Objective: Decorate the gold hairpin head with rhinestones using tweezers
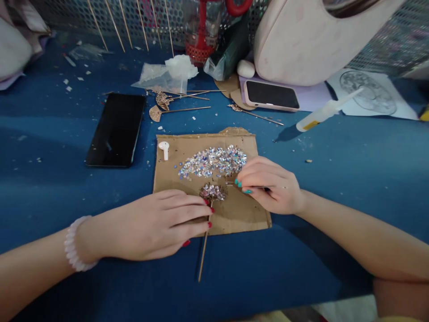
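Note:
My left hand (154, 226), with a pale beaded bracelet (71, 243) at the wrist, holds the thin stem of a hairpin (203, 257) under its fingertips. The hairpin's head (213, 192), covered with small shiny rhinestones, rests on a piece of brown cardboard (237, 219). My right hand (271, 185) is closed in a pinch around slim metal tweezers (259, 186), whose tips point left, just right of the hairpin's head. Beyond both hands a spread pile of loose rhinestones (214, 161) lies on the cardboard. A white earbud (164, 150) lies in the cardboard's far left corner.
A black phone (117, 129) lies left of the cardboard. Several metal hairpins (181, 109) and a plastic bag (161, 78) are behind it. Farther right are a pink-edged phone (271, 95), a glue bottle (317, 117) and a white bag (295, 44). Thin sticks (125, 24) stand at the back.

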Demonstrator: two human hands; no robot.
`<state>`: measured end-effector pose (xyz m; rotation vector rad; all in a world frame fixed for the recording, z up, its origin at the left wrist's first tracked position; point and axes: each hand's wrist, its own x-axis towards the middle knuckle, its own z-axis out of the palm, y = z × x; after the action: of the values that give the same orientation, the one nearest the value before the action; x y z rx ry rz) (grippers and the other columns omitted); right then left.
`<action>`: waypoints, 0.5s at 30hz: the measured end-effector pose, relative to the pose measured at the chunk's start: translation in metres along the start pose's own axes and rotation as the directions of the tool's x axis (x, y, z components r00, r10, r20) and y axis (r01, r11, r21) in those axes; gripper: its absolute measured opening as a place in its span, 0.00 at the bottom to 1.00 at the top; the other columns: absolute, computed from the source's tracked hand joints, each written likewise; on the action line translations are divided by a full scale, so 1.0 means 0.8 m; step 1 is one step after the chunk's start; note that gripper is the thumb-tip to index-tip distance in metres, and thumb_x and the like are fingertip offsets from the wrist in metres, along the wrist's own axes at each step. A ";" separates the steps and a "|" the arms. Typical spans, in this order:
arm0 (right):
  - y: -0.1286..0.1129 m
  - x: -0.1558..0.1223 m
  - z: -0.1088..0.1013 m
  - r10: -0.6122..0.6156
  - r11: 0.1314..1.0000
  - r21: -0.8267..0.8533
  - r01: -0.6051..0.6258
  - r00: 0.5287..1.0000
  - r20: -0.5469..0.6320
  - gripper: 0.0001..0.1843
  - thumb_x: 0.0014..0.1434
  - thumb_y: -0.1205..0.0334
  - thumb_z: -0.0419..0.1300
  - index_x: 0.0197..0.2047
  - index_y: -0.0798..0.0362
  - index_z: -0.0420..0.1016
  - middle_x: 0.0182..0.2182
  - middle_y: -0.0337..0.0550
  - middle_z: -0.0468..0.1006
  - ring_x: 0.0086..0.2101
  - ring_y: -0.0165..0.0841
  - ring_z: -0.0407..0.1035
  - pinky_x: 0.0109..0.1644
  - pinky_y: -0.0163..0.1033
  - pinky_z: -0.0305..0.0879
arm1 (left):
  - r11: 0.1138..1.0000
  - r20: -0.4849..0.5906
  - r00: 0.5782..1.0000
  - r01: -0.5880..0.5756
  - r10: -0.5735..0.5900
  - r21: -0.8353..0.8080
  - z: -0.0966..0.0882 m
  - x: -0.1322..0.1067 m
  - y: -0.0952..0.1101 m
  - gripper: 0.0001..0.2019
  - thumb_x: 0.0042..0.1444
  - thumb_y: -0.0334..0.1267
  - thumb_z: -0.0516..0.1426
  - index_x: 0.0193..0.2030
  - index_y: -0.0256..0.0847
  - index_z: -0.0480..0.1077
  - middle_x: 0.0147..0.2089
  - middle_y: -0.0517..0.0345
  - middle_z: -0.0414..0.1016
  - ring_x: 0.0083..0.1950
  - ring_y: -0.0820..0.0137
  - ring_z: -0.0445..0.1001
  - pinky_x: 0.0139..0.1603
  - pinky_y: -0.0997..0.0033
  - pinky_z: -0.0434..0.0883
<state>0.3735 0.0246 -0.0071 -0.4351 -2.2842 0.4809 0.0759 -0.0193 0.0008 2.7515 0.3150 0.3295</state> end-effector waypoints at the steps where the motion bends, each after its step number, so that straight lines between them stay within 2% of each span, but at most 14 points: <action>1: 0.000 0.000 0.000 0.003 1.000 0.000 -0.003 1.000 0.000 0.05 0.66 0.68 0.55 0.41 0.53 0.72 0.31 0.45 0.80 0.35 0.33 0.74 0.41 0.44 0.74 | 1.000 0.000 1.000 0.000 0.000 0.000 0.000 0.000 0.000 0.17 0.67 0.32 0.52 0.61 0.38 0.68 0.62 0.47 0.73 0.64 0.60 0.70 0.65 0.61 0.68; 8: 0.001 0.002 0.001 0.025 1.000 0.011 -0.025 1.000 0.006 0.05 0.65 0.70 0.56 0.41 0.53 0.72 0.31 0.44 0.79 0.34 0.33 0.75 0.41 0.44 0.75 | 1.000 0.006 1.000 0.001 -0.001 0.016 0.000 0.001 0.000 0.17 0.69 0.33 0.49 0.62 0.39 0.68 0.62 0.50 0.73 0.64 0.61 0.69 0.65 0.62 0.66; 15: 0.003 0.002 0.000 0.061 0.996 0.059 -0.061 0.998 0.002 0.04 0.65 0.71 0.57 0.39 0.54 0.72 0.30 0.44 0.79 0.34 0.33 0.74 0.41 0.44 0.74 | 1.000 0.006 1.000 0.007 -0.007 0.026 0.000 0.000 0.001 0.17 0.68 0.32 0.50 0.62 0.39 0.68 0.63 0.50 0.72 0.64 0.61 0.69 0.65 0.62 0.66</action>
<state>0.3724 0.0275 -0.0074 -0.4757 -2.2563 0.5776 0.0758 -0.0199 0.0012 2.7761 0.3291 0.3173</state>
